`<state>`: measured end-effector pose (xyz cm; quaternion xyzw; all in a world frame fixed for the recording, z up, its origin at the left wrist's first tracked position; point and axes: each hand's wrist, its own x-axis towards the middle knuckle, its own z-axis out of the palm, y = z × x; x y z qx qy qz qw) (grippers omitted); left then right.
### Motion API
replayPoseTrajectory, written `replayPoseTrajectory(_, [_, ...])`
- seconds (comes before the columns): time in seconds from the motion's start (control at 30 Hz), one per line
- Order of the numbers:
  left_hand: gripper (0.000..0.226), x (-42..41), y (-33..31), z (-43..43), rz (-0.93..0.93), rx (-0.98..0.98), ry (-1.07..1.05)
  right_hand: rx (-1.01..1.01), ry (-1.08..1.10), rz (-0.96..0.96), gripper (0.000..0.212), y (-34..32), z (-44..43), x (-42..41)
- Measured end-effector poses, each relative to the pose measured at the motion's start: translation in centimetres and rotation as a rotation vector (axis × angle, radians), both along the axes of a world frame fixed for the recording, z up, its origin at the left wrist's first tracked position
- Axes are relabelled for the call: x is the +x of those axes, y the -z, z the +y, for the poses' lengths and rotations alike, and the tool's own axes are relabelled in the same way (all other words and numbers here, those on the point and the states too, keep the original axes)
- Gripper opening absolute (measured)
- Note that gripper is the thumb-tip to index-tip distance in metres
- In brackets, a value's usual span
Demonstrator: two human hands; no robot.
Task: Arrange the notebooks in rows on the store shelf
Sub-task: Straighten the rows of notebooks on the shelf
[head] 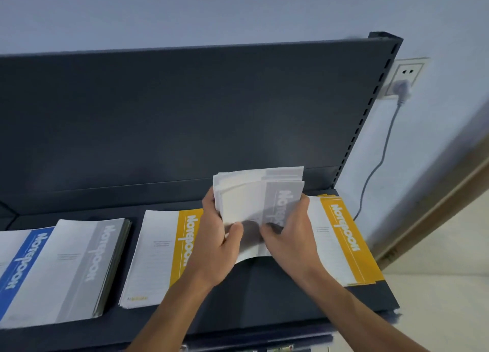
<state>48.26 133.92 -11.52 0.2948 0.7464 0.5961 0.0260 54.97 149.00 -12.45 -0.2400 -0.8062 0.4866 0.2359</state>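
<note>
Grey-banded notebooks [254,200] clamped in left hand [217,235] and right hand [288,235] | above dark shelf [251,298] | yellow-banded stacks [158,256] at 9 and 3 o'clock

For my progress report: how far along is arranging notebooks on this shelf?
Done: blue notebooks, grey stack, middle yellow stack, right yellow stack lie in a row. In hand: left grip and right grip hold a grey notebook bundle at the gap between the yellows. Left: likely laying it down.
</note>
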Motion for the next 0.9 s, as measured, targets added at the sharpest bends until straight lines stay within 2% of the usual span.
replayPoseTrajectory(0.2, [0.066,0.9,0.9,-1.1,0.002,-0.169,-0.025,-0.090,-0.026,-0.009,0.061,0.5,-0.2,1.8])
replayPoseTrajectory(0.3, [0.059,1.0,1.6,-0.8,-0.051,-0.245,-0.103,-0.082,-0.018,-0.059,0.054,0.3,-0.8,1.9])
replayPoseTrajectory(0.47, [0.056,1.0,0.8,-0.6,-0.050,-0.205,-0.130,0.038,0.014,-0.046,0.045,-0.5,-1.1,2.1])
replayPoseTrajectory(0.57, [0.059,1.2,0.7,-1.1,-0.007,-0.224,-0.083,-0.033,-0.020,-0.064,0.046,-0.3,-0.7,2.7])
replayPoseTrajectory(0.63, [0.059,1.3,1.1,-1.4,-0.020,-0.258,-0.048,-0.048,-0.063,-0.098,0.054,0.3,-0.8,3.3])
replayPoseTrajectory(0.77, [0.050,1.0,2.5,-1.5,-0.045,-0.346,0.012,-0.057,-0.068,-0.093,0.063,1.4,-1.4,3.8])
replayPoseTrajectory(0.9, [0.037,0.7,3.1,-1.1,-0.021,-0.448,-0.084,-0.035,-0.079,-0.143,0.054,1.8,-1.4,3.6])
